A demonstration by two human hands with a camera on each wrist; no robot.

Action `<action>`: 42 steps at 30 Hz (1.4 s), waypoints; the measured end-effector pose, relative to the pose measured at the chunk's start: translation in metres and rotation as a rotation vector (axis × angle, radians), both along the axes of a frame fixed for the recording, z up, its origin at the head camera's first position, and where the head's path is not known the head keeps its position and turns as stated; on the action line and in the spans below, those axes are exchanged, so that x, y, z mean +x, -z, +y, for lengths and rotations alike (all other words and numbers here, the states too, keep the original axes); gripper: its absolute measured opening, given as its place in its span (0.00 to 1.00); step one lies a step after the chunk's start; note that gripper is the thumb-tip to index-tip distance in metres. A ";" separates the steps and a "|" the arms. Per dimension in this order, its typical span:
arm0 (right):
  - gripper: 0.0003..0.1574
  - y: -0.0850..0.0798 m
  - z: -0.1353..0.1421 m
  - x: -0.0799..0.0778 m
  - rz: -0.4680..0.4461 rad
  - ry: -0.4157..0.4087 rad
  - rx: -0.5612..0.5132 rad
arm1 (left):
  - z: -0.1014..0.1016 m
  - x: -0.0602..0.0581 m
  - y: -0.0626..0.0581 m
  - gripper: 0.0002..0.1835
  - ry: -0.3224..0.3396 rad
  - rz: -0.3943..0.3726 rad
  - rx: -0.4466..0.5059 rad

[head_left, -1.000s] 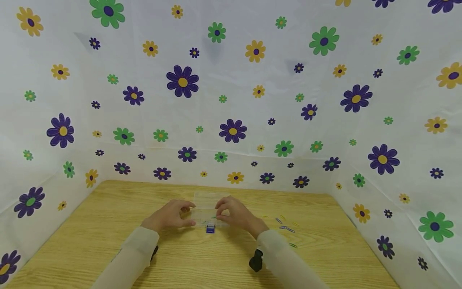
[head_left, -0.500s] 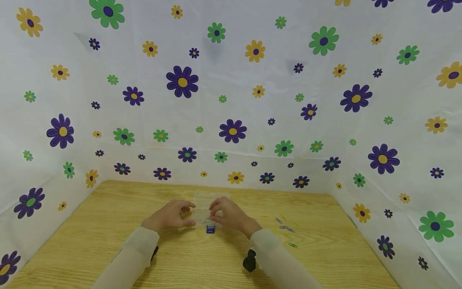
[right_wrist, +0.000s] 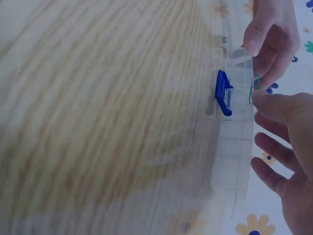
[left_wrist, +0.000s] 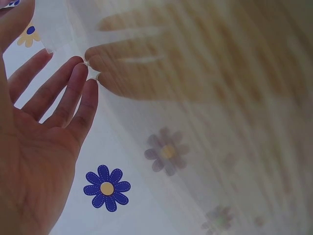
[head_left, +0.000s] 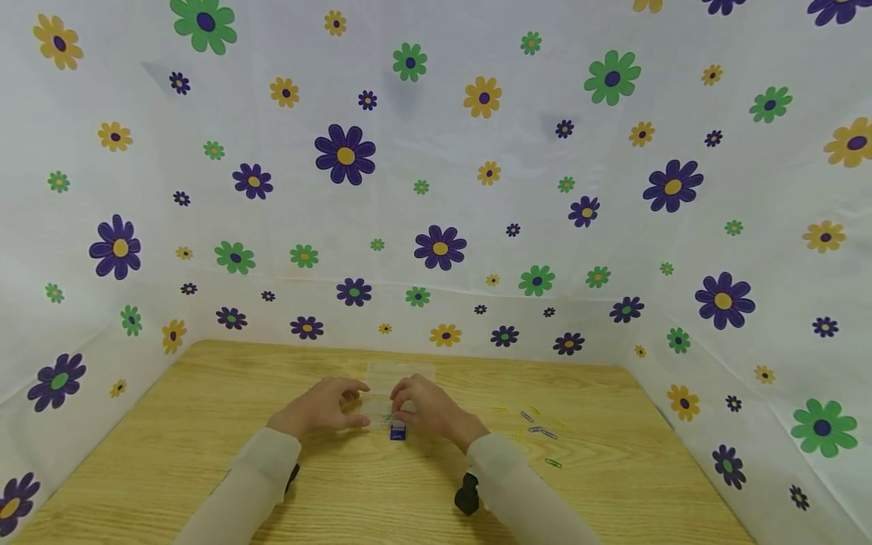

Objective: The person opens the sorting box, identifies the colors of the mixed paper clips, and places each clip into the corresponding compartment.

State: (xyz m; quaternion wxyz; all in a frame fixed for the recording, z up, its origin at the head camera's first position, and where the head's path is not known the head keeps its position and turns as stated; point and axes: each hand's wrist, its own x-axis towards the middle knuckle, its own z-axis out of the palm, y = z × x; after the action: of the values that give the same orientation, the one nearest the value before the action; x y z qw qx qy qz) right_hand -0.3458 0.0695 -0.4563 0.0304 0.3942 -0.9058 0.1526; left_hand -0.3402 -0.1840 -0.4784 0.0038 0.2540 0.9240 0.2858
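Observation:
A clear plastic compartment box [head_left: 377, 401] with a blue latch [head_left: 398, 433] lies on the table, its transparent lid [head_left: 400, 369] folded back. My left hand [head_left: 322, 405] rests at the box's left side, thumb and index fingertip right at its edge. Its other fingers extend loosely in the left wrist view. Over the front compartments, my right hand [head_left: 431, 409] pinches a green paper clip [right_wrist: 252, 90] between thumb and index finger. The right wrist view shows that clip upright at the rim, close behind the latch. A bit of green [head_left: 386, 417] shows inside the box near the latch.
Loose paper clips lie to the right on the wooden table [head_left: 341, 492]: several blue ones [head_left: 535, 429], several yellow ones [head_left: 534, 411] and a green one [head_left: 553, 463]. A flower-print sheet [head_left: 443, 204] encloses the table at the back and sides.
My right hand has moved left and slightly toward the latch, carrying the green paper clip over the box's front compartments. My left hand has stayed in place.

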 end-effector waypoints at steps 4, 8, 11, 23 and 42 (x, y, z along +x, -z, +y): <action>0.06 0.000 0.002 0.000 -0.002 -0.003 -0.003 | 0.001 0.000 -0.001 0.35 -0.013 -0.007 -0.002; 0.06 -0.001 0.007 0.001 -0.019 0.006 -0.029 | 0.002 0.000 -0.001 0.35 -0.027 -0.010 -0.011; 0.07 -0.003 0.012 0.001 -0.021 0.011 -0.042 | 0.002 0.000 -0.002 0.35 -0.035 -0.012 -0.013; 0.05 -0.014 0.042 0.002 0.022 -0.040 -0.102 | 0.004 0.003 -0.003 0.35 -0.015 0.006 -0.012; 0.03 -0.010 0.116 -0.007 0.049 0.044 -0.151 | 0.003 0.002 -0.003 0.35 -0.039 0.001 -0.010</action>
State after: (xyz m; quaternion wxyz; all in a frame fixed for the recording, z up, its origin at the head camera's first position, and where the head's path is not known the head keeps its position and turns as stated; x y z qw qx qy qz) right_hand -0.3528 0.1859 -0.4468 0.0857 0.3744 -0.8991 0.2100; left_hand -0.3378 -0.1806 -0.4756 -0.0011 0.2359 0.9303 0.2809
